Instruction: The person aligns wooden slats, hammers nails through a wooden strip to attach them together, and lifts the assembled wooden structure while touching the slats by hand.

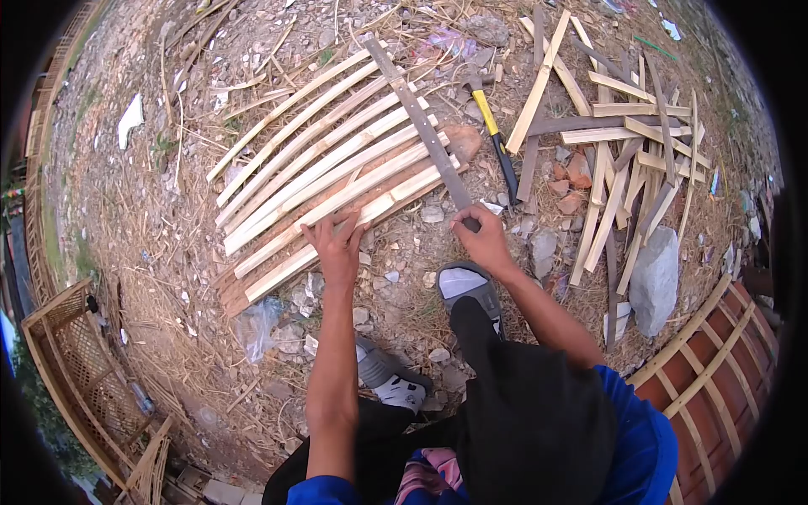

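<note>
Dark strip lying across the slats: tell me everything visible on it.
The dark strip is long, narrow, flat and roughly straight, grey-brown, and looks like weathered wood. Small spots dot its length, possibly nail heads; too small to be sure. It looks whole. It runs crosswise over the pale slats near their right-hand ends, slanting toward the person. The right hand grips its near end, which sticks out past the nearest slat.
</note>
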The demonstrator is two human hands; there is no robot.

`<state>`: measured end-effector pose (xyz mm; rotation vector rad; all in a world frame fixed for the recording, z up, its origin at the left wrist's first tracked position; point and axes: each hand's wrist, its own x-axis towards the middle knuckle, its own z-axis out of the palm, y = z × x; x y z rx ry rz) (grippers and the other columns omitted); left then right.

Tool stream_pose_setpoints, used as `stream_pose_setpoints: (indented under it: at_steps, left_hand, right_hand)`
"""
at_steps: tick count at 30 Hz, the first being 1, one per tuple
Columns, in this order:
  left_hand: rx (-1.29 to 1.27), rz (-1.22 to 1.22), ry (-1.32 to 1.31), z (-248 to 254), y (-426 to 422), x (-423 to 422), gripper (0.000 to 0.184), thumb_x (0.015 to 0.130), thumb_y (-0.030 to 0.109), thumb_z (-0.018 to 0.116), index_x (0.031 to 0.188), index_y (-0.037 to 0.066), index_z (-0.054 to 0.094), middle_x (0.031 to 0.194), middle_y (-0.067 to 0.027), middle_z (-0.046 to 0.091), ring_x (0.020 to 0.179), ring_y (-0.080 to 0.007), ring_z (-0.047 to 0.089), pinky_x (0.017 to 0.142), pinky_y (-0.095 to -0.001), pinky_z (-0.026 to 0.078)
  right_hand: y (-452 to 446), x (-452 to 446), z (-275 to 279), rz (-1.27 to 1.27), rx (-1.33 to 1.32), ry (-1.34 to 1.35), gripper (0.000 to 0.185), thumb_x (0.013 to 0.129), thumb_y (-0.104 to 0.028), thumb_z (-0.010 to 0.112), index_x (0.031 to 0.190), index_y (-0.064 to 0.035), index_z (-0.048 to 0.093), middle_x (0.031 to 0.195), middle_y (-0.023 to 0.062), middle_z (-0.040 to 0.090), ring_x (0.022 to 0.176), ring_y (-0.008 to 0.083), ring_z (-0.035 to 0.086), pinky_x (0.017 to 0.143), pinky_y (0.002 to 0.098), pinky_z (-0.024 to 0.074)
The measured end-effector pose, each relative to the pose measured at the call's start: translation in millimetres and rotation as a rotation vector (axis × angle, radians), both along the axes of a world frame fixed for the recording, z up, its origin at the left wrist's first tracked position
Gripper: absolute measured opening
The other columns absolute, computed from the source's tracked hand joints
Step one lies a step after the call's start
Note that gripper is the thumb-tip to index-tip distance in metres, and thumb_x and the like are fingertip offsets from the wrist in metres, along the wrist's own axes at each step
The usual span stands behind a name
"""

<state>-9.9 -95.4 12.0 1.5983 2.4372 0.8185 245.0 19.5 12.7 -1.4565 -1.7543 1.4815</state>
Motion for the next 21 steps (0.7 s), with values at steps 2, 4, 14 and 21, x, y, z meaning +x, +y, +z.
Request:
stream_pose_setpoints:
  at_steps: [2,4,14,21]
  left_hand:
    - [0.018,-0.004,-0.011,2,0,1,0.032,0.079,0.016,0.080,0.110,0.019,0.076,0.098,-0.0010,0.064,0.102,-0.0222,0.059,0.116,-0.0639,0.017]
    - [0.023,-0.007,-0.015,2,1,1,0.032,0.079,0.015,0.080,0.110,0.019,0.076,0.098,-0.0013,0.064,0.102,-0.0219,0.059,0.116,-0.0630,0.017]
    - [0.020,-0.016,0.006,-1,1,-2,0.032,0.078,0.017,0.080,0.110,0.017,0.076,0.096,-0.0017,0.064,0.098,-0.0221,0.060,0.115,-0.0623,0.020]
    - [0.021,-0.017,0.013,-2,1,-2,0.032,0.078,0.016,0.080,0.110,0.018,0.075,0.096,-0.0019,0.064,0.099,-0.0234,0.059,0.114,-0.0623,0.022]
  right_hand:
    - [1,0,3,0.007,-0.015,-0.023,0.015,0.082,-0.013,0.072,0.089,-0.0006,0.069,0.095,0.0136,0.066,0.090,0.0275,0.066,0.084,0.0347,0.0492]
    - [2,0,3,0.010,-0.026,-0.029,0.015,0.082,-0.013,0.072,0.089,-0.0005,0.069,0.095,0.0135,0.066,0.090,0.0272,0.066,0.084,0.0347,0.0493]
    - [2,-1,9,0.003,-0.060,-0.013,0.015,0.082,-0.013,0.072,0.089,-0.0001,0.068,0.096,0.0128,0.065,0.089,0.0256,0.066,0.084,0.0340,0.0494]
    - [3,-1,10,0.016,-0.041,-0.018,0.015,0.083,-0.013,0.072,0.088,0.0000,0.068,0.094,0.0118,0.065,0.088,0.0238,0.066,0.082,0.0333,0.0490]
